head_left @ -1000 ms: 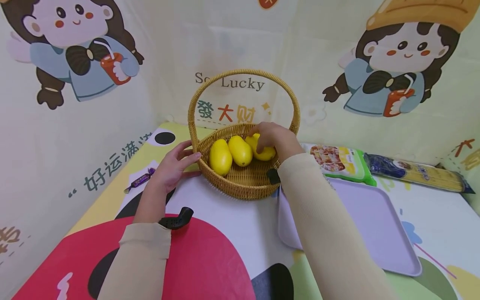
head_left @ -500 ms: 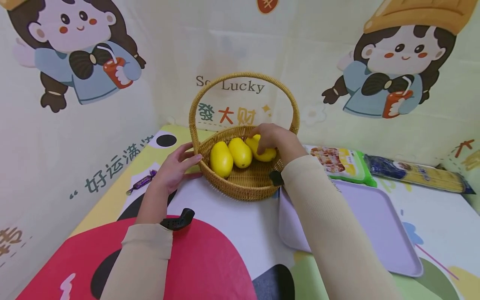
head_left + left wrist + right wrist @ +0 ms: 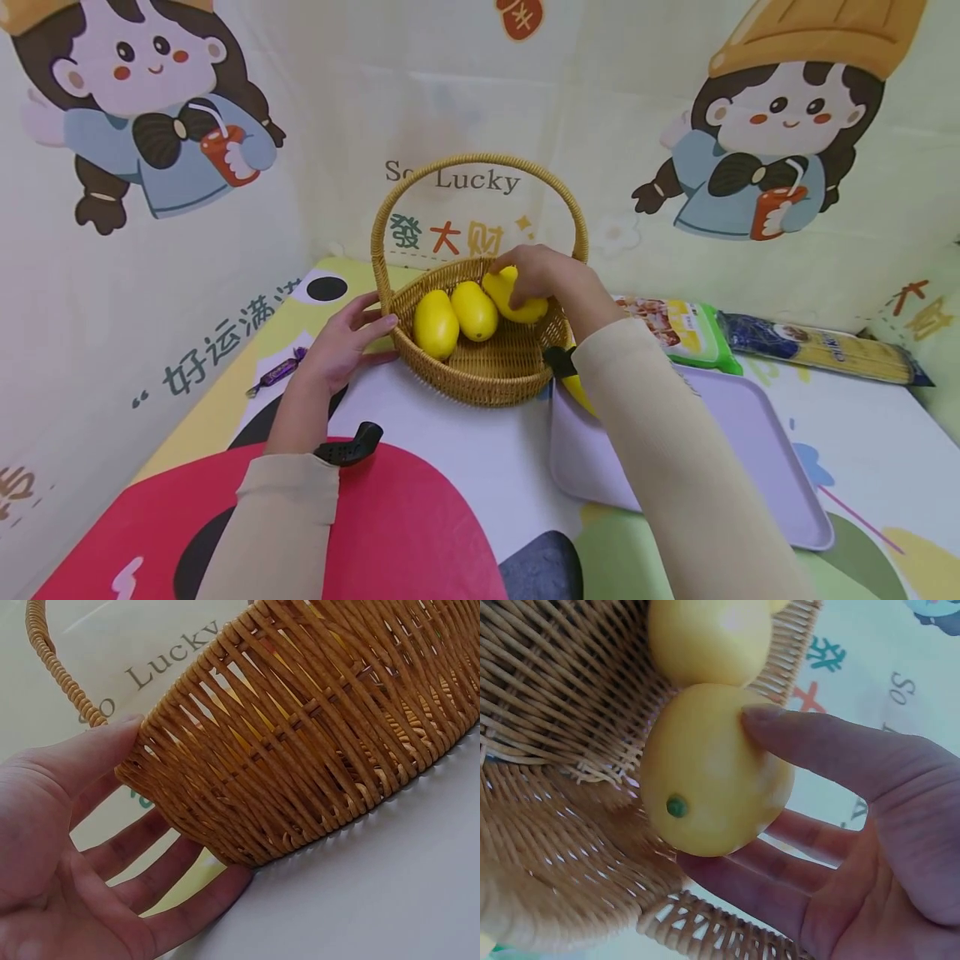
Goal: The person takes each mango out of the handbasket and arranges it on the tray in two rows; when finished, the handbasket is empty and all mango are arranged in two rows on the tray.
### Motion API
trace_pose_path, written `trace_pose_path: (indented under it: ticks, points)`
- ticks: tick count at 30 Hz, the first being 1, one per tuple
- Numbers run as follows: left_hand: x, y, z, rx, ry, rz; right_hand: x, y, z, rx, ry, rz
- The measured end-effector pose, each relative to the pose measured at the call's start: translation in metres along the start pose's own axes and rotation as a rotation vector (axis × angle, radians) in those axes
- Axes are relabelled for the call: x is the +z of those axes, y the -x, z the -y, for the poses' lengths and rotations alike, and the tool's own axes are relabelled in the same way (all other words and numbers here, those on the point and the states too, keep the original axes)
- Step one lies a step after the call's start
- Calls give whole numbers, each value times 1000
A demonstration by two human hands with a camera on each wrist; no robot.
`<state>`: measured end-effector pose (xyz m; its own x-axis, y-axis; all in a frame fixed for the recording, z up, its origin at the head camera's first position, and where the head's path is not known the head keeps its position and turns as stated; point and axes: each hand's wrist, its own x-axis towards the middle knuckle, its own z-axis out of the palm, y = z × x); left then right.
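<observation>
A wicker basket point(image 3: 480, 390) with a tall hoop handle stands on the table with two yellow mangoes, a left mango point(image 3: 437, 327) and a middle mango point(image 3: 474, 310), lying in it. At its back right, my right hand point(image 3: 551, 275) grips a third mango point(image 3: 712, 772), thumb on top and fingers beneath in the right wrist view; a green stem spot shows on its end. My left hand point(image 3: 341, 342) holds the basket's left side near the handle's base. In the left wrist view, its thumb is at the rim and the fingers lie along the outer weave point(image 3: 300, 735).
A lilac tray point(image 3: 750, 467) lies right of the basket, partly under my right sleeve. Beside the sleeve a yellow thing point(image 3: 579, 395) shows, mostly hidden. Behind the tray lie a green-edged food packet point(image 3: 690, 333) and a noodle packet point(image 3: 825, 346). A purple wrapped candy point(image 3: 279, 370) is at left.
The head view has shifted slightly. The gripped mango has risen a little relative to the other two. A yellow thing by the right sleeve has come into sight. The left hand stays at the basket.
</observation>
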<state>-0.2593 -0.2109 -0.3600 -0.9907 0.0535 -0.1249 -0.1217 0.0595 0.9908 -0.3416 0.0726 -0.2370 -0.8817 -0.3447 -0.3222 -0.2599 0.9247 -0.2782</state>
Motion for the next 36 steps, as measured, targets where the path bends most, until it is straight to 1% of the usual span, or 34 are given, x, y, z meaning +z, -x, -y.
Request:
trace_pose_path:
  ticks: [4, 9, 12, 19, 22, 27, 29, 32, 36]
  points:
    - [0, 0, 1, -7, -2, 4, 1, 8, 1, -14, -2, -11]
    - [-1, -1, 1, 1, -14, 5, -1, 22, 0, -71, 15, -45]
    - [-1, 0, 1, 0, -16, 10, -2, 31, -2, -94, 13, -50]
    - [-1, 3, 0, 0, -24, 23, -4, 46, -8, -180, 45, -79]
    - [-2, 4, 0, -1, -25, 22, -6, 55, -13, -191, 6, -81]
    - [-2, 5, 0, 4, -14, 26, -13, 72, -23, -214, -84, -50]
    - [-2, 5, 0, 3, -11, 28, -15, 78, -27, -234, -91, -38]
    - [-2, 5, -1, -2, -8, 27, -17, 87, -33, -261, -76, -42]
    - [-2, 5, 0, -2, -11, 29, -18, 98, -40, -255, -69, -44]
